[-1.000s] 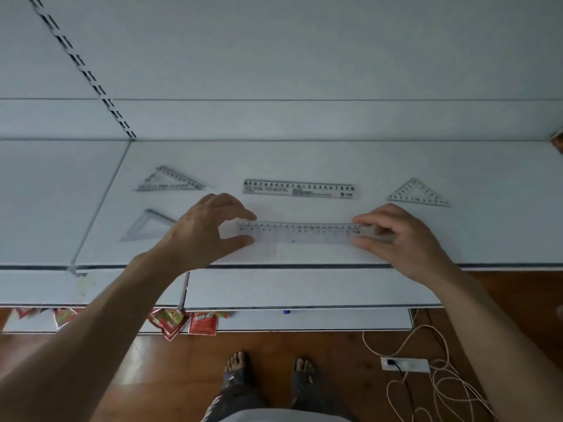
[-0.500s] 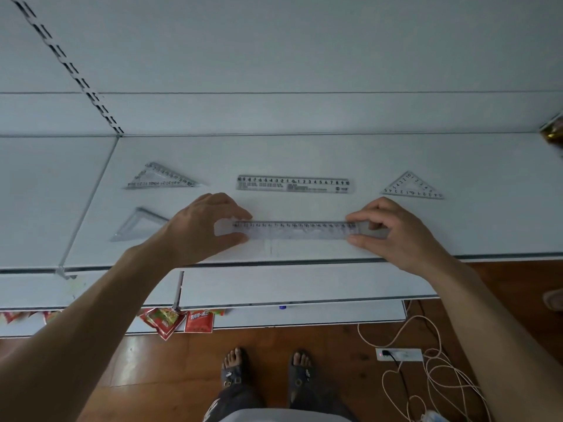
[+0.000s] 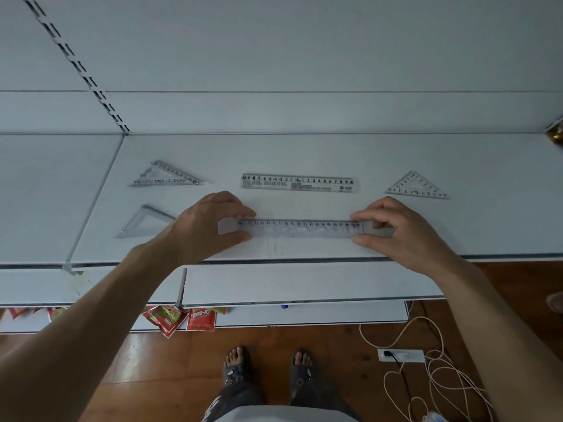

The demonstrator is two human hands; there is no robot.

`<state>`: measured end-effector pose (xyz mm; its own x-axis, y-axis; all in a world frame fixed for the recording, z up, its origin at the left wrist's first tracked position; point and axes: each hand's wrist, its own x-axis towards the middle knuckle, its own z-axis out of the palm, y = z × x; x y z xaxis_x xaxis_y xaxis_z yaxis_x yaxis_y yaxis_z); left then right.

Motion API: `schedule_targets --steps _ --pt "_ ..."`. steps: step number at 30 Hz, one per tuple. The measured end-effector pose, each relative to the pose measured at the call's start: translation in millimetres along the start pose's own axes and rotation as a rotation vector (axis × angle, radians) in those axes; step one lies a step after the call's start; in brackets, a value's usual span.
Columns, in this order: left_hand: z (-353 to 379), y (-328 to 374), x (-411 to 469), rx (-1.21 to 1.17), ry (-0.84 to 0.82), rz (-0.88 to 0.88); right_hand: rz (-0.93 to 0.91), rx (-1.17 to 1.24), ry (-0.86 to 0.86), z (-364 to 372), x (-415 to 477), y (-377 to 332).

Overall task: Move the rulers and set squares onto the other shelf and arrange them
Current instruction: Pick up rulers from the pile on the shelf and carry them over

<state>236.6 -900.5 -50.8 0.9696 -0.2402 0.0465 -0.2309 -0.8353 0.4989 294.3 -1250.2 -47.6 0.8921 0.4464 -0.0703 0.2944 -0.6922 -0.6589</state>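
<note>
The step, as I judge it, is laying the ruler down straight. Lower both ends together, line it up parallel to the far ruler and the front edge of the shelf, then let go of both ends at once so it does not skid on the smooth white surface. The left grip pinches the ruler's left end between thumb and fingers, and the right grip pinches the right end the same way. The ruler is a long, clear plastic strip with dark numbers along its far edge, thin and probably bendy. It lies level near the shelf's front, right of the near square; whether it touches the shelf I cannot tell.
</note>
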Motion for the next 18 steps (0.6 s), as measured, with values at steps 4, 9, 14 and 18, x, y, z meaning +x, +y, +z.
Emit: schedule_targets --steps 4,9,14,18 --pt "-4.5 7.9 -4.0 -0.049 0.057 -0.013 -0.017 0.041 0.017 -5.4 -3.6 -4.9" --pt "-8.5 26.8 -19.2 -0.098 0.210 -0.127 -0.098 0.055 0.117 -13.3 -2.9 -21.0" --pt "-10.0 40.2 -46.9 -0.089 0.300 -0.324 -0.183 0.045 0.158 6.7 26.6 -55.0" --pt "-13.7 43.7 -83.9 -0.066 0.336 -0.473 -0.274 -0.013 0.111 41.6 50.8 -101.5"
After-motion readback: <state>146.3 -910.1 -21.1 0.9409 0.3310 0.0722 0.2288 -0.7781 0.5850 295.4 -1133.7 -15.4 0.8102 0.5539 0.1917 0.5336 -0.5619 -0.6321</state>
